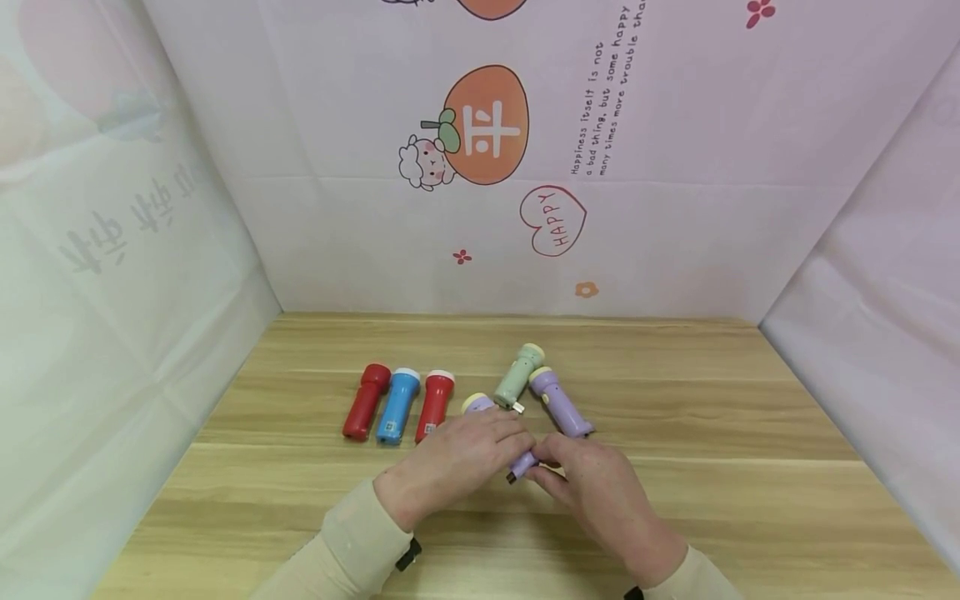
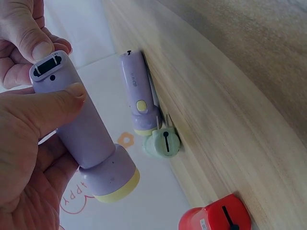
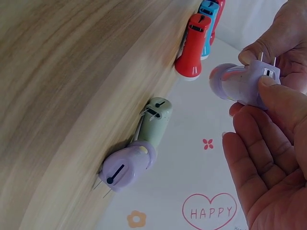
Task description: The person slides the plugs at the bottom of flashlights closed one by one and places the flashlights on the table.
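Observation:
My left hand (image 1: 461, 454) holds a purple flashlight (image 2: 88, 129) with a yellow lens rim, thumb along its body, lens end pointing away from me. At its tail, my right hand (image 1: 603, 492) grips the end, its thumb (image 3: 269, 84) over a small slot and its other fingers loosely bent below. Two metal prongs (image 3: 261, 57) stand out from that tail in the right wrist view. Just beyond my hands lie a green flashlight (image 1: 517, 379) and another purple flashlight (image 1: 562, 406), both with prongs out. In the head view my left hand hides much of the held flashlight.
Left of my hands lie a dark red flashlight (image 1: 366, 404), a blue flashlight (image 1: 398, 407) and a red flashlight (image 1: 435, 402), side by side on the wooden table (image 1: 675, 383). A printed white cloth (image 1: 337, 242) hangs behind the table and along both sides.

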Motion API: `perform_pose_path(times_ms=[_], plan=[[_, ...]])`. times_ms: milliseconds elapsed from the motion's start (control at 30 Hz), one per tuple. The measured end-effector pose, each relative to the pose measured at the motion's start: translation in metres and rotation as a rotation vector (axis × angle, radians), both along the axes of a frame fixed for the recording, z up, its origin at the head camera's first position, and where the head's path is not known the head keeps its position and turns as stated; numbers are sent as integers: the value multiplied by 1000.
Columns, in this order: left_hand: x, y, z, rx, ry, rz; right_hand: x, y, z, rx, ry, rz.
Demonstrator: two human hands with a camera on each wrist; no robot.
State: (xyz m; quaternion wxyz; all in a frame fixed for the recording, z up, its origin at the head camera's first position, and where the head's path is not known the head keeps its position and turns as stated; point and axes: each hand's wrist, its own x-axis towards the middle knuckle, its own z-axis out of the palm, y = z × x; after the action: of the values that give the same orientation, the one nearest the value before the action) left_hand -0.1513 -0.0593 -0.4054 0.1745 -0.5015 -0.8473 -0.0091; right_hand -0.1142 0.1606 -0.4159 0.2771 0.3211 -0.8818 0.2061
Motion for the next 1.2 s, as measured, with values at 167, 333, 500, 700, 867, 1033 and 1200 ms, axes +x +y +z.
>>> perform_pose_path(times_ms=[167,333,500,700,867,1033,1200], plan=[[0,-1,1,-6,5,-1,0,0,0,0,2,7],[0,-1,2,-9,2,1,0,-1,1,6,-8,6],[0,-1,2,-3,17,1,0,-2,2,3,-36,-9],[0,-1,1,-4,45,-1,0,-2,2,0,-43,-13],[-1,-1,1,-15,42,2,0,-2,1,-1,-42,-11],[-1,-2,0,-12,43,-3,0,-3,1,2,-40,-18],[0,-1,0,-9,38,-3,1,-3,0,-1,-37,-16]])
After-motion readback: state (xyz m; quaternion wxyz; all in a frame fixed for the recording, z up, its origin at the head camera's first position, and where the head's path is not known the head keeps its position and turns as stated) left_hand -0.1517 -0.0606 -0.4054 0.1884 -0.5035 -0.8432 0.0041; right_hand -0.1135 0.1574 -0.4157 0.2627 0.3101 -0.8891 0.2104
